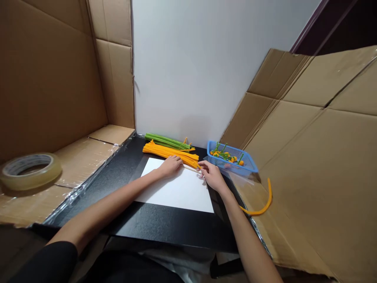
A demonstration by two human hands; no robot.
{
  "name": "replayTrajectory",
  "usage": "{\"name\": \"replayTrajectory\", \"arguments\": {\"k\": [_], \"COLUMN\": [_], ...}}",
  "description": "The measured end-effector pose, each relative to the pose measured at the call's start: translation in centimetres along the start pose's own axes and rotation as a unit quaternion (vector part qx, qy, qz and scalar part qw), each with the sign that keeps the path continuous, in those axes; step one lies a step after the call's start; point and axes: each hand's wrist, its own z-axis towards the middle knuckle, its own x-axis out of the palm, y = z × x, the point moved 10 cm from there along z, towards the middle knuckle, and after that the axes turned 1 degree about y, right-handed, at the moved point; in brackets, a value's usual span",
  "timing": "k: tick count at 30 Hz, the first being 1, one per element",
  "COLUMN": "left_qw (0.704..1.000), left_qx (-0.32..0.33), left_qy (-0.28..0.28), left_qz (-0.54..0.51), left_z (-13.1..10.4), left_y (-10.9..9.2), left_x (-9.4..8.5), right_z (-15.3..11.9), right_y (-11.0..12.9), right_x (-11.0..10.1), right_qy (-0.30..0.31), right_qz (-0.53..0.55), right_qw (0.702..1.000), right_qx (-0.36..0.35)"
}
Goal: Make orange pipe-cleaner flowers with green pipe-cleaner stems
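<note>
A thin pale stick (191, 169) spans the gap between my hands, just above or on a white sheet of paper (179, 192). My left hand (171, 166) is closed on the stick's left end, fingers curled over it. At the other end, my right hand (212, 175) pinches the stick between thumb and fingers. Directly beyond them lies a bundle of orange pipe cleaners (167, 152), with a bundle of green pipe cleaners (165, 140) behind it. One bent orange pipe cleaner (269, 198) curves out past my right forearm, which hides its other end.
A blue basket (250, 168) holding small orange-and-green pieces stands to the right. On the left, a roll of clear tape (31, 171) rests on cardboard (88, 151). Cardboard panels flank the black tabletop (165, 224), and a white wall (194, 70) rises behind.
</note>
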Motion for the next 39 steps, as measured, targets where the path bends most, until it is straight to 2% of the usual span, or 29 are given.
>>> {"name": "replayTrajectory", "arguments": {"k": [2, 4, 6, 9, 11, 13, 14, 15, 16, 17, 18, 21, 23, 25, 28, 31, 34, 39], "left_qw": [0.999, 0.997, 0.991, 0.972, 0.888, 0.806, 0.777, 0.761, 0.759, 0.771, 0.798, 0.914, 0.958, 0.972, 0.974, 0.973, 0.976, 0.979], "left_qx": [-0.008, -0.021, -0.039, -0.068, -0.108, -0.12, -0.121, -0.12, -0.118, -0.114, -0.106, -0.055, -0.029, -0.031, -0.037, -0.032, -0.023, -0.02], "left_qy": [-0.009, -0.023, -0.046, -0.105, -0.211, -0.284, -0.3, -0.305, -0.301, -0.292, -0.279, -0.224, -0.193, -0.18, -0.185, -0.194, -0.183, -0.172], "left_qz": [-0.03, -0.073, -0.117, -0.201, -0.394, -0.505, -0.54, -0.56, -0.565, -0.554, -0.523, -0.333, -0.209, -0.15, -0.127, -0.119, -0.116, -0.103], "left_z": [0.4, 0.3, 0.0, -1.0, -2.4, -3.8, -4.2, -4.6, -4.8, -4.9, -5.0, -5.2, -5.5, -5.8, -6.3, -6.4, -6.3, -6.3], "left_y": [0.4, 1.1, 1.9, 2.9, 4.5, 5.4, 5.5, 5.4, 5.1, 4.8, 4.3, 1.9, 0.8, 0.7, 0.9, 1.0, 0.8, 0.8], "left_x": [-0.3, -1.3, -3.2, -7.3, -10.6, -12.8, -13.5, -13.9, -14.2, -14.4, -14.6, -14.8, -14.1, -13.2, -12.5, -12.3, -12.0, -11.6], "right_z": [0.0, 0.0, 0.2, 0.6, 1.3, 2.1, 2.4, 2.7, 2.9, 3.0, 3.0, 2.7, 2.3, 1.8, 1.0, 0.5, 0.2, 0.1], "right_y": [-0.6, -0.1, 1.2, 3.3, 4.5, 6.0, 6.8, 7.7, 8.4, 9.0, 9.4, 9.8, 9.6, 9.4, 9.9, 10.6, 10.8, 11.2], "right_x": [-0.1, -0.2, -0.5, -0.5, 0.4, 1.9, 2.8, 3.7, 4.4, 4.9, 5.3, 6.0, 6.1, 6.0, 5.7, 5.7, 5.5, 5.8], "right_qy": [-0.01, -0.025, -0.045, -0.066, -0.057, -0.031, -0.018, -0.009, -0.009, -0.017, -0.03, -0.078, -0.105, -0.131, -0.153, -0.157, -0.167, -0.151], "right_qz": [0.016, 0.013, 0.005, 0.033, 0.078, 0.121, 0.136, 0.142, 0.143, 0.14, 0.137, 0.123, 0.108, 0.09, 0.051, 0.014, -0.016, -0.03], "right_qw": [1.0, 1.0, 0.998, 0.995, 0.993, 0.99, 0.988, 0.986, 0.986, 0.986, 0.986, 0.984, 0.983, 0.981, 0.975, 0.969, 0.966, 0.966], "right_qx": [0.014, 0.002, -0.03, -0.063, -0.066, -0.07, -0.075, -0.082, -0.088, -0.092, -0.094, -0.098, -0.104, -0.112, -0.15, -0.189, -0.198, -0.209]}}
